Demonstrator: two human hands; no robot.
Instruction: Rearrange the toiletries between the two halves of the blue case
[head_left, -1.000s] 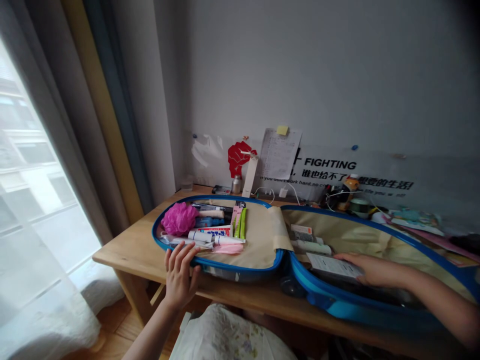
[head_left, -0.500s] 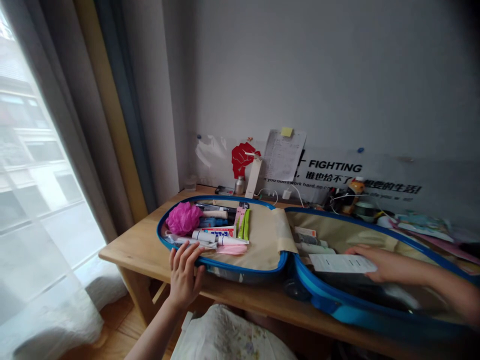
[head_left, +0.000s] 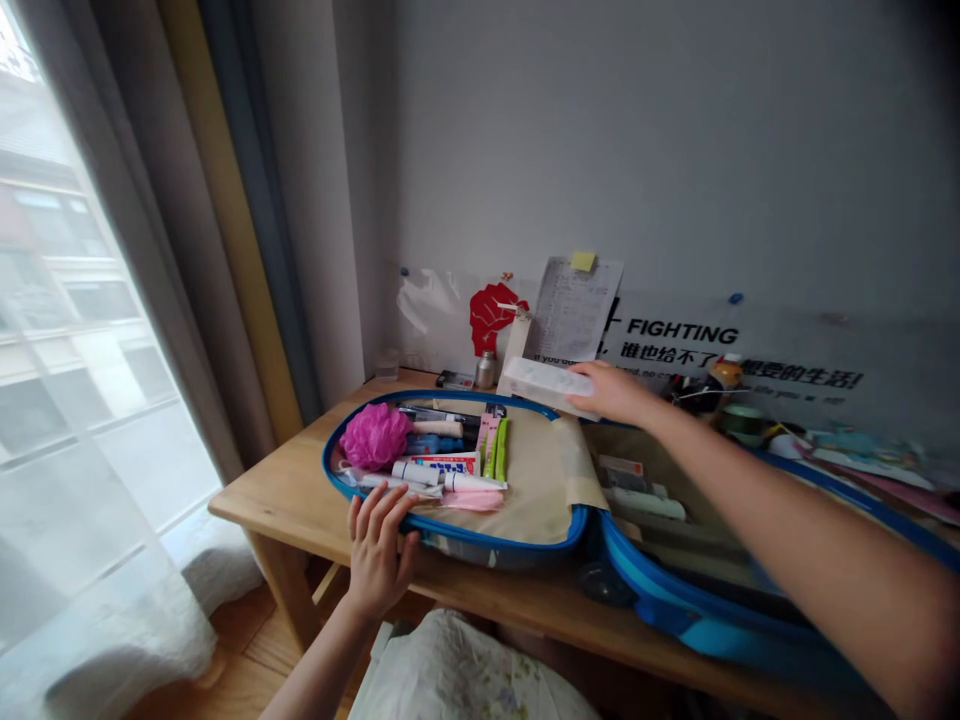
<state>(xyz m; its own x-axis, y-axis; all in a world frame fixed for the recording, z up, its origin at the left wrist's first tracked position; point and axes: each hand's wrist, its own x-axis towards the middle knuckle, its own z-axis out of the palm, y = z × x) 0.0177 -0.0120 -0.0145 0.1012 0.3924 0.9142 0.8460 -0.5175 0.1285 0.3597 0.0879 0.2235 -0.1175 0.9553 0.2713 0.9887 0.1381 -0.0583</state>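
Observation:
An open blue suitcase (head_left: 517, 545) lies on a wooden desk (head_left: 292, 490). Its left half holds a pink bath pouf (head_left: 375, 436), tubes and several small toiletries. My left hand (head_left: 379, 550) rests with spread fingers on the near rim of that half. My right hand (head_left: 611, 392) is raised over the hinge, gripping a long white box (head_left: 544, 383) held flat above the beige lining. The right half of the case holds a few more boxes and tubes under my forearm.
A wall with a "FIGHTING" banner (head_left: 679, 332), a pinned paper sheet (head_left: 574, 310) and a red fist sticker (head_left: 489, 315) stands behind the desk. Bottles, cables and clutter crowd the desk's back edge. Curtains and a window are at the left.
My right hand lifted the white box out of the right half of the suitcase and carried it up and left, over the hinge. My left hand stayed on the rim.

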